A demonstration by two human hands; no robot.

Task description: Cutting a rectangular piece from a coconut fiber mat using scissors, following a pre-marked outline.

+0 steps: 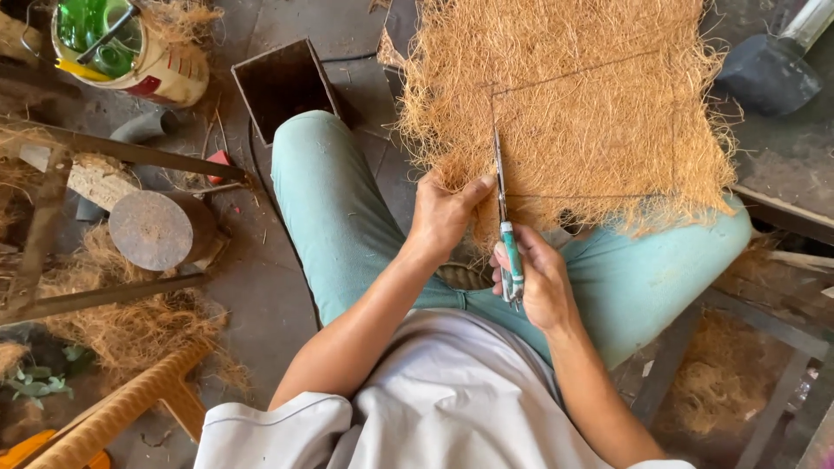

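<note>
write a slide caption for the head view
Seated person's right hand works green-handled scissors along a marked line on a coir fibre mat, left hand steadying it.

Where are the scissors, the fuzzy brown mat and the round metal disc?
scissors (505, 233): head view, green handle.
coir mat (599, 95): head view, middle of the sheet.
round metal disc (151, 229): head view, flat rusty face.
</note>
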